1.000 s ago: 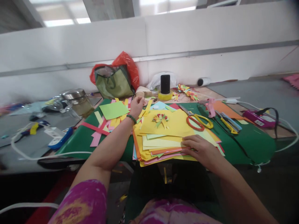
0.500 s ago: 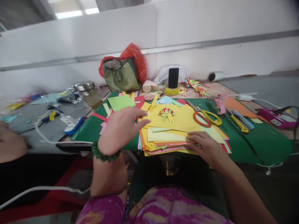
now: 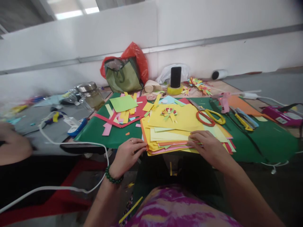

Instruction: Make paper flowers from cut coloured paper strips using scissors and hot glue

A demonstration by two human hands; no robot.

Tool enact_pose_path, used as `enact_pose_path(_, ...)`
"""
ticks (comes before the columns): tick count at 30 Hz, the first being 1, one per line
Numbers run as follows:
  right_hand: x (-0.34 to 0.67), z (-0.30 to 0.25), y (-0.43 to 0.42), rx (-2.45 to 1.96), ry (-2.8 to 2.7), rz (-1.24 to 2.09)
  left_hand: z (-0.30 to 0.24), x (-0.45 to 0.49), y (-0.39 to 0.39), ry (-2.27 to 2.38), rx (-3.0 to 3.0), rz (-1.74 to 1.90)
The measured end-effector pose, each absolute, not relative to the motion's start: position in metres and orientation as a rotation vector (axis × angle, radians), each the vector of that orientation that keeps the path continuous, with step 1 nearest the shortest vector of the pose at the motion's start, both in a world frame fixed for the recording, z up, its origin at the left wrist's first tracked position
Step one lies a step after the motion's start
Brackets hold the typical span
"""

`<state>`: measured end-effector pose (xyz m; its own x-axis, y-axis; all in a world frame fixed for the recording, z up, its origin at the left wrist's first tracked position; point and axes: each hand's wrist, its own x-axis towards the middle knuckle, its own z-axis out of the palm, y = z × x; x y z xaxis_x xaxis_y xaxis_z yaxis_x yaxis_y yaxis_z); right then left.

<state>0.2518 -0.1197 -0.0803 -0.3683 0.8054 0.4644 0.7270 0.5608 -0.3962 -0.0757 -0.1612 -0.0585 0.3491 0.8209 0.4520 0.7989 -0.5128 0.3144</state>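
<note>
Left hand point(image 3: 127, 156) is held half curled against the paper stack point(image 3: 175, 121) at the table's point(image 3: 216, 85) near edge; grip cannot be told. Right hand point(image 3: 208, 148) is laid open upon it.

Both forearms are stretching forward, left grip point(image 3: 127, 154) curling its fingers loosely, right grip point(image 3: 208, 148) lying palm-down.

Bare mat point(image 3: 94, 134) (left of stack point(image 3: 175, 126))
</note>
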Motion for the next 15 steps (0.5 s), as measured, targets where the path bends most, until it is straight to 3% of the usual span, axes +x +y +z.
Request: enact_pose_path(15, 0.2494, -0.0771, -0.1238, -1.223, -2.188, 0.119, -0.0531, -0.072, -0.1661, 1.552, 2.824, 0.719)
